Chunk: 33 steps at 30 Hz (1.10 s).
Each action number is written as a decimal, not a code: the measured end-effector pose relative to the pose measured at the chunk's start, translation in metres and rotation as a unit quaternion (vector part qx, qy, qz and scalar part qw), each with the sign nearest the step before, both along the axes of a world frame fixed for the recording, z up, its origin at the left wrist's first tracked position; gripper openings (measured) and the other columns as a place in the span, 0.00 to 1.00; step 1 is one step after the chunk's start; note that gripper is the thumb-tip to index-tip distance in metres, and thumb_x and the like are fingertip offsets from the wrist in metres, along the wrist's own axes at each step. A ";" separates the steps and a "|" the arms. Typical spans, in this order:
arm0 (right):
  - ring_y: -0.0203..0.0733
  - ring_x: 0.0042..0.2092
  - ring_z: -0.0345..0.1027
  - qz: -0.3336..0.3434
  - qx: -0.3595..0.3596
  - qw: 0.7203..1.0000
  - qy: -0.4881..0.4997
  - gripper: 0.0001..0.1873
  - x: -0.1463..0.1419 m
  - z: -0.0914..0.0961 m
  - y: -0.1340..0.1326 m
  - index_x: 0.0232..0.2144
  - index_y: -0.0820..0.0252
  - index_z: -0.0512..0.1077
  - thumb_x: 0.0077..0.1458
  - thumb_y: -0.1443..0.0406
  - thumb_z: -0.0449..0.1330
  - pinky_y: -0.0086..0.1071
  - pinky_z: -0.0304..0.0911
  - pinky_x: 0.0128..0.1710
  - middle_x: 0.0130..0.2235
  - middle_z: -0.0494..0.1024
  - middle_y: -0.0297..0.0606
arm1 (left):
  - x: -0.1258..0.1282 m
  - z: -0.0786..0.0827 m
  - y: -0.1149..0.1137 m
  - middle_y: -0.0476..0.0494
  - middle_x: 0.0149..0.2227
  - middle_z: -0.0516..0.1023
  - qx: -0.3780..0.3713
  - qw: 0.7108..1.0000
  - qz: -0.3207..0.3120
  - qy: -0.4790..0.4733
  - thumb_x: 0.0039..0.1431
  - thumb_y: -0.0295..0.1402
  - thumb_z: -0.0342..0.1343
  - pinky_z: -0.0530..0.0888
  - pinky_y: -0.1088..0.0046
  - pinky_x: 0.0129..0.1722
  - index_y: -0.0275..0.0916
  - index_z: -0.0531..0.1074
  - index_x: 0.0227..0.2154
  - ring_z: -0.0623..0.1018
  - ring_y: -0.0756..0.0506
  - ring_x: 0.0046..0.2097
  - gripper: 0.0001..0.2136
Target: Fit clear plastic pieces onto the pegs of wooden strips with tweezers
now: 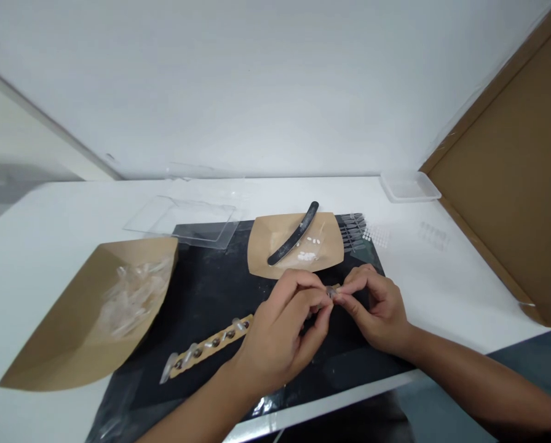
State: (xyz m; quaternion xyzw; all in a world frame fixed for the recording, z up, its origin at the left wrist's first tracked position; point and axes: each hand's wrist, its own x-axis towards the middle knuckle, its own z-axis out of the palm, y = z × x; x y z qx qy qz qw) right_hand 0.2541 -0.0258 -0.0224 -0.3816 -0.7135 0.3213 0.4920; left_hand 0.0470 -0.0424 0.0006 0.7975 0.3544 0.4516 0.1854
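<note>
My left hand [282, 326] and my right hand [379, 307] meet over the black mat [211, 289], fingertips pinched together on a small clear nail tip [331, 291]. It sits at the right end of a long tan strip [211, 344] that lies on the mat. The strip carries several dark dots and a few clear tips. My left hand covers the middle of the strip.
A brown paper tray [72, 344] with clear plastic pieces lies at left. A second brown tray [321, 246] behind my hands holds a dark nail file [294, 234] and small white bits. Clear lids [183, 218], a clear box [409, 186] and a cardboard panel [515, 184] stand around.
</note>
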 end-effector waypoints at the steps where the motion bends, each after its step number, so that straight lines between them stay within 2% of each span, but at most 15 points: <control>1: 0.39 0.34 0.73 0.000 -0.004 1.000 0.005 0.04 0.000 0.000 0.000 0.36 0.53 0.76 0.64 0.64 0.68 0.38 0.66 0.38 0.32 0.79 0.33 | 0.000 0.000 0.001 0.41 0.44 0.75 0.022 1.000 0.008 0.002 0.66 0.20 0.58 0.79 0.77 0.37 0.39 0.72 0.44 0.79 0.49 0.41 0.09; 5: 0.39 0.34 0.73 -0.005 -0.028 1.000 0.012 0.05 -0.002 -0.002 0.000 0.35 0.54 0.76 0.65 0.64 0.68 0.36 0.67 0.37 0.32 0.79 0.34 | 0.001 0.002 0.003 0.42 0.43 0.82 0.090 0.996 0.024 0.018 0.65 0.20 0.60 0.82 0.76 0.41 0.39 0.74 0.45 0.83 0.47 0.44 0.09; 11: 0.39 0.35 0.72 -0.001 -0.047 0.999 0.020 0.05 -0.001 -0.005 0.000 0.35 0.54 0.76 0.65 0.63 0.68 0.36 0.67 0.37 0.33 0.79 0.34 | 0.000 0.003 0.001 0.42 0.44 0.85 0.114 0.992 0.039 0.025 0.62 0.20 0.64 0.82 0.78 0.41 0.37 0.76 0.45 0.85 0.48 0.43 0.11; 15: 0.39 0.35 0.73 0.006 -0.043 0.999 0.025 0.05 -0.001 -0.005 0.001 0.36 0.54 0.77 0.64 0.62 0.69 0.35 0.68 0.37 0.33 0.80 0.34 | 0.001 0.004 0.001 0.40 0.45 0.84 0.071 0.997 0.018 -0.003 0.62 0.21 0.65 0.81 0.81 0.35 0.37 0.76 0.45 0.84 0.51 0.39 0.10; 19: 0.40 0.35 0.74 0.015 -0.034 0.999 0.019 0.05 0.000 -0.004 0.002 0.36 0.54 0.78 0.65 0.61 0.68 0.36 0.69 0.37 0.33 0.81 0.35 | 0.002 0.007 0.002 0.43 0.41 0.85 0.028 0.999 0.030 -0.034 0.64 0.24 0.65 0.79 0.82 0.29 0.39 0.77 0.42 0.83 0.51 0.36 0.07; 23: 0.40 0.35 0.74 0.032 -0.040 0.998 0.021 0.06 0.002 -0.004 0.002 0.36 0.54 0.78 0.65 0.60 0.68 0.36 0.69 0.37 0.33 0.81 0.35 | 0.002 0.010 0.003 0.43 0.40 0.84 -0.029 0.997 0.007 -0.073 0.64 0.25 0.65 0.77 0.83 0.24 0.40 0.78 0.42 0.83 0.51 0.34 0.07; 27: 0.39 0.34 0.74 0.049 -0.037 0.998 0.030 0.05 0.003 -0.004 0.003 0.37 0.53 0.78 0.66 0.61 0.67 0.36 0.68 0.37 0.32 0.80 0.33 | -0.001 0.010 0.004 0.44 0.39 0.83 -0.070 0.993 -0.011 -0.095 0.65 0.26 0.64 0.75 0.83 0.22 0.40 0.79 0.43 0.81 0.52 0.30 0.07; 33: 0.38 0.34 0.74 0.069 -0.028 0.997 0.029 0.03 0.003 -0.001 0.004 0.37 0.53 0.77 0.67 0.63 0.67 0.35 0.66 0.37 0.32 0.81 0.32 | -0.002 0.009 0.005 0.44 0.39 0.83 -0.093 0.989 -0.022 -0.109 0.64 0.27 0.66 0.75 0.82 0.21 0.40 0.79 0.43 0.80 0.53 0.28 0.06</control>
